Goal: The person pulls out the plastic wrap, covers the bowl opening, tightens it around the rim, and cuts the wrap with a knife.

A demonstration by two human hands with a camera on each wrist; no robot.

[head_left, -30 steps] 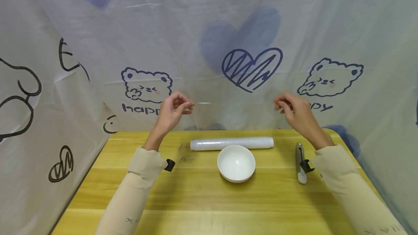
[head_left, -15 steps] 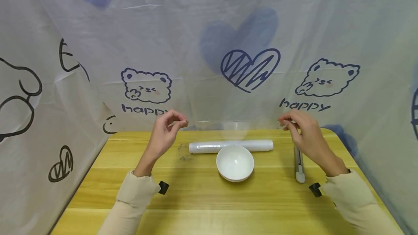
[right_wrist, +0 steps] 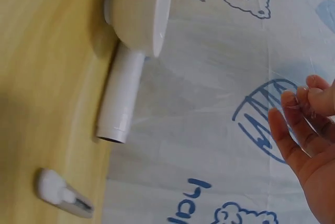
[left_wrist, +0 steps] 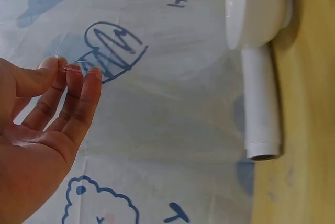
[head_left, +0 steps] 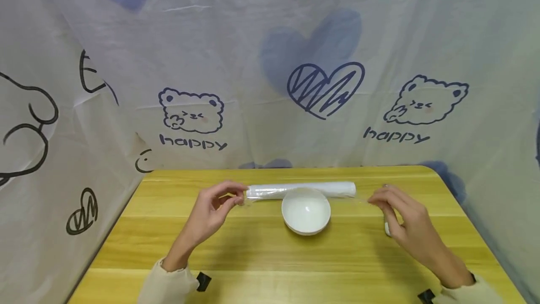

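Thumb and fingertips of my left hand (head_left: 215,210) pinch one end of a clear sheet of cling film (left_wrist: 72,68), while my right hand (head_left: 407,222) pinches the opposite end. Stretched between them, the see-through film is hard to make out in the head view. A white bowl (head_left: 305,215) stands upright on the table between the hands, lower than both in the wrist views. Right behind it lies a white roll of cling film (head_left: 339,188), partly hidden by the bowl. Whether the film touches the bowl cannot be told.
A grey and white utility knife (right_wrist: 63,195) lies at the right of the wooden table (head_left: 270,271), mostly covered by the right hand in the head view. A white curtain (head_left: 253,60) printed with hearts and bears hangs behind the table and along its sides.
Both hands have come down and back toward the person, spreading slightly apart, with the cling film held between them. It has gone from in front of the curtain to around the bowl's far rim.
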